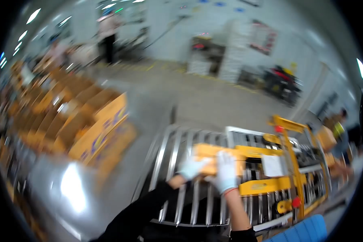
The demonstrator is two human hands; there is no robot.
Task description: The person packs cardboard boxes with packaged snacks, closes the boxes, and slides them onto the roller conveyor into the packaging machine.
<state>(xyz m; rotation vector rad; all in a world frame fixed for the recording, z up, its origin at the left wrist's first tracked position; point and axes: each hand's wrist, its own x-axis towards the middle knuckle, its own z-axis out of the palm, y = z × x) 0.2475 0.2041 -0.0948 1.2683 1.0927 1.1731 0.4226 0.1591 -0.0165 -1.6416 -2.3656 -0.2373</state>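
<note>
A small tan cardboard box (207, 151) lies on the metal rollers of a conveyor (195, 201), at the entry of a yellow-framed machine (288, 159). My left hand (193, 167), in a white glove, is at the box's left side; its fingers are blurred. My right hand (226, 169), also gloved, lies flat over the box's top near its right part, fingers stretched forward. The box's near side is partly hidden by both hands. Yellow side guides (262, 186) stand just right of my right hand.
Many open cartons (68, 117) stand on the left beside a shiny metal surface (70, 189). A blue object (304, 232) is at the lower right. One person (108, 30) stands at the back, another (339, 125) at the right near boxes. Shelving and equipment line the far wall.
</note>
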